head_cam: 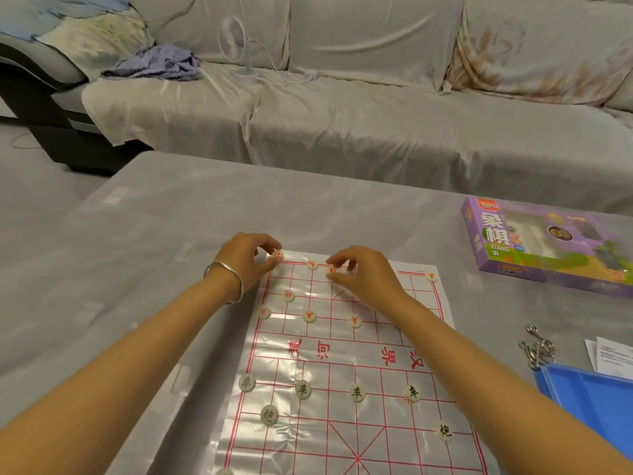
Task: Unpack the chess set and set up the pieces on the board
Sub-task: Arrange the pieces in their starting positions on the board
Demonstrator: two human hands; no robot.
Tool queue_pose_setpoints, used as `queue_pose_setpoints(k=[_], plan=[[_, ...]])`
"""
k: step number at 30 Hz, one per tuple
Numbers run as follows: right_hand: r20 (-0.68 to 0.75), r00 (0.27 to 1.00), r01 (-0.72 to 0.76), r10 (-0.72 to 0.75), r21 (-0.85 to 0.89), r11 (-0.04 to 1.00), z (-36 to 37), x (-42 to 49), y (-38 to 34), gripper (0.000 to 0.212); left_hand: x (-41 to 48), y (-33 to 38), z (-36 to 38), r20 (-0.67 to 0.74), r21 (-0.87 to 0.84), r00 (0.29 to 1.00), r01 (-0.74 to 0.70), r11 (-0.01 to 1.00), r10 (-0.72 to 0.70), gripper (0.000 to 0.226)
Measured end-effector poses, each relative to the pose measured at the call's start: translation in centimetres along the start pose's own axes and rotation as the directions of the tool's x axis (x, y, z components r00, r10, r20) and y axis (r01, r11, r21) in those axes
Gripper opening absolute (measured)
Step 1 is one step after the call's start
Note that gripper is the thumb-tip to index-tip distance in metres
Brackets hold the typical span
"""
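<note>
Roughly halfway through, judging by the board [342, 293] spread flat on the table [171, 234]. Working at present on the far back row. Pinching a red corner piece [277, 255] in the left hand [246, 258], with fingers [265, 240] curled tight round it, right at the far left corner of the grid. Pinching a second red piece [331, 269] in the right hand [363, 272], near the middle of the same row, with fingertips [342, 258] closed on it. Between the two hands, one placed red piece [312, 265]; at the far right corner, a lone red piece [431, 276]. Further in on the red side: a red cannon [288, 295] on the left and three red soldiers [309, 316] in a row. On the near side: four black soldiers [357, 393] in a row, two black cannons [269, 414] behind them, plus the rim of one more piece [224, 472] cut off at the bottom of the view. Right-hand spots of both soldier rows, and of the red cannon row, covered by the right forearm, so possibly filled. Left to do, by this look: the rest of the red back row beyond the four pieces named, then the black back row, with only that one rim in view. Purple box [534, 245] lying at the far right of the table, well apart from the board, apparently done with.
</note>
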State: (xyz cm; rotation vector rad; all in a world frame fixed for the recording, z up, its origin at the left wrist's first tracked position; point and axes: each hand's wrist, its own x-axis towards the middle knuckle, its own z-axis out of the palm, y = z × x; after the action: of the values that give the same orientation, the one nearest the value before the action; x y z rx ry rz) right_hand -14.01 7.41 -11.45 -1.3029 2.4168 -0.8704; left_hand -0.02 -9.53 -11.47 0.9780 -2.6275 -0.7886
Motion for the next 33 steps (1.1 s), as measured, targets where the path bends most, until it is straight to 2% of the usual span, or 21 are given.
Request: queue_pose_setpoints(k=[5, 11, 20, 22, 24, 26, 29, 33], plan=[[-0.021, 0.998, 0.062, -0.065, -0.099, 0.993, 2.7, 3.7, -3.0, 0.025, 0.0, -1.8, -1.0, -0.044, -0.016, 0.999, -0.001, 1.000, 0.000, 0.022], [-0.009, 0.999, 0.029, -0.031, -0.205, 0.978, 4.7, 5.2, -3.9, 0.027, -0.2, -3.3, -1.7, -0.076, -0.020, 0.997, -0.014, 1.000, 0.012, 0.024], [0.008, 1.000, -0.007, 0.008, -0.203, 0.979, 4.7, 4.9, -3.6, 0.033, -0.6, -2.5, -1.8, -0.093, -0.115, 0.995, -0.033, 0.993, 0.023, 0.030], [-0.041, 0.999, 0.002, -0.005, -0.082, 0.997, 3.9, 4.5, -3.9, 0.031, -0.9, -1.9, -1.9, -0.075, -0.250, 0.997, -0.031, 0.968, 0.013, 0.036], [-0.065, 0.997, -0.023, 0.035, 0.188, 0.982, 2.5, 3.8, -4.7, 0.024, -1.1, -1.0, -1.9, -0.046, -0.368, 0.999, -0.036, 0.929, 0.020, 0.043], [0.023, 0.996, -0.088, 0.085, 0.368, 0.925, 0.8, 2.6, -5.3, 0.023, -1.3, 0.2, -1.6, -0.040, -0.384, 0.997, -0.079, 0.920, 0.069, 0.047], [0.181, 0.974, -0.203, 0.135, 0.445, 0.872, -1.4, 0.9, -5.3, 0.016, -1.5, 2.7, -0.7, -0.047, -0.382, 0.986, -0.168, 0.909, 0.163, 0.049], [0.178, 0.945, -0.327, 0.274, 0.536, 0.779, -4.2, -0.9, -3.4, 0.017, -2.0, 6.5, 0.7, -0.017, -0.346, 0.962, -0.263, 0.901, 0.274, 0.046]])
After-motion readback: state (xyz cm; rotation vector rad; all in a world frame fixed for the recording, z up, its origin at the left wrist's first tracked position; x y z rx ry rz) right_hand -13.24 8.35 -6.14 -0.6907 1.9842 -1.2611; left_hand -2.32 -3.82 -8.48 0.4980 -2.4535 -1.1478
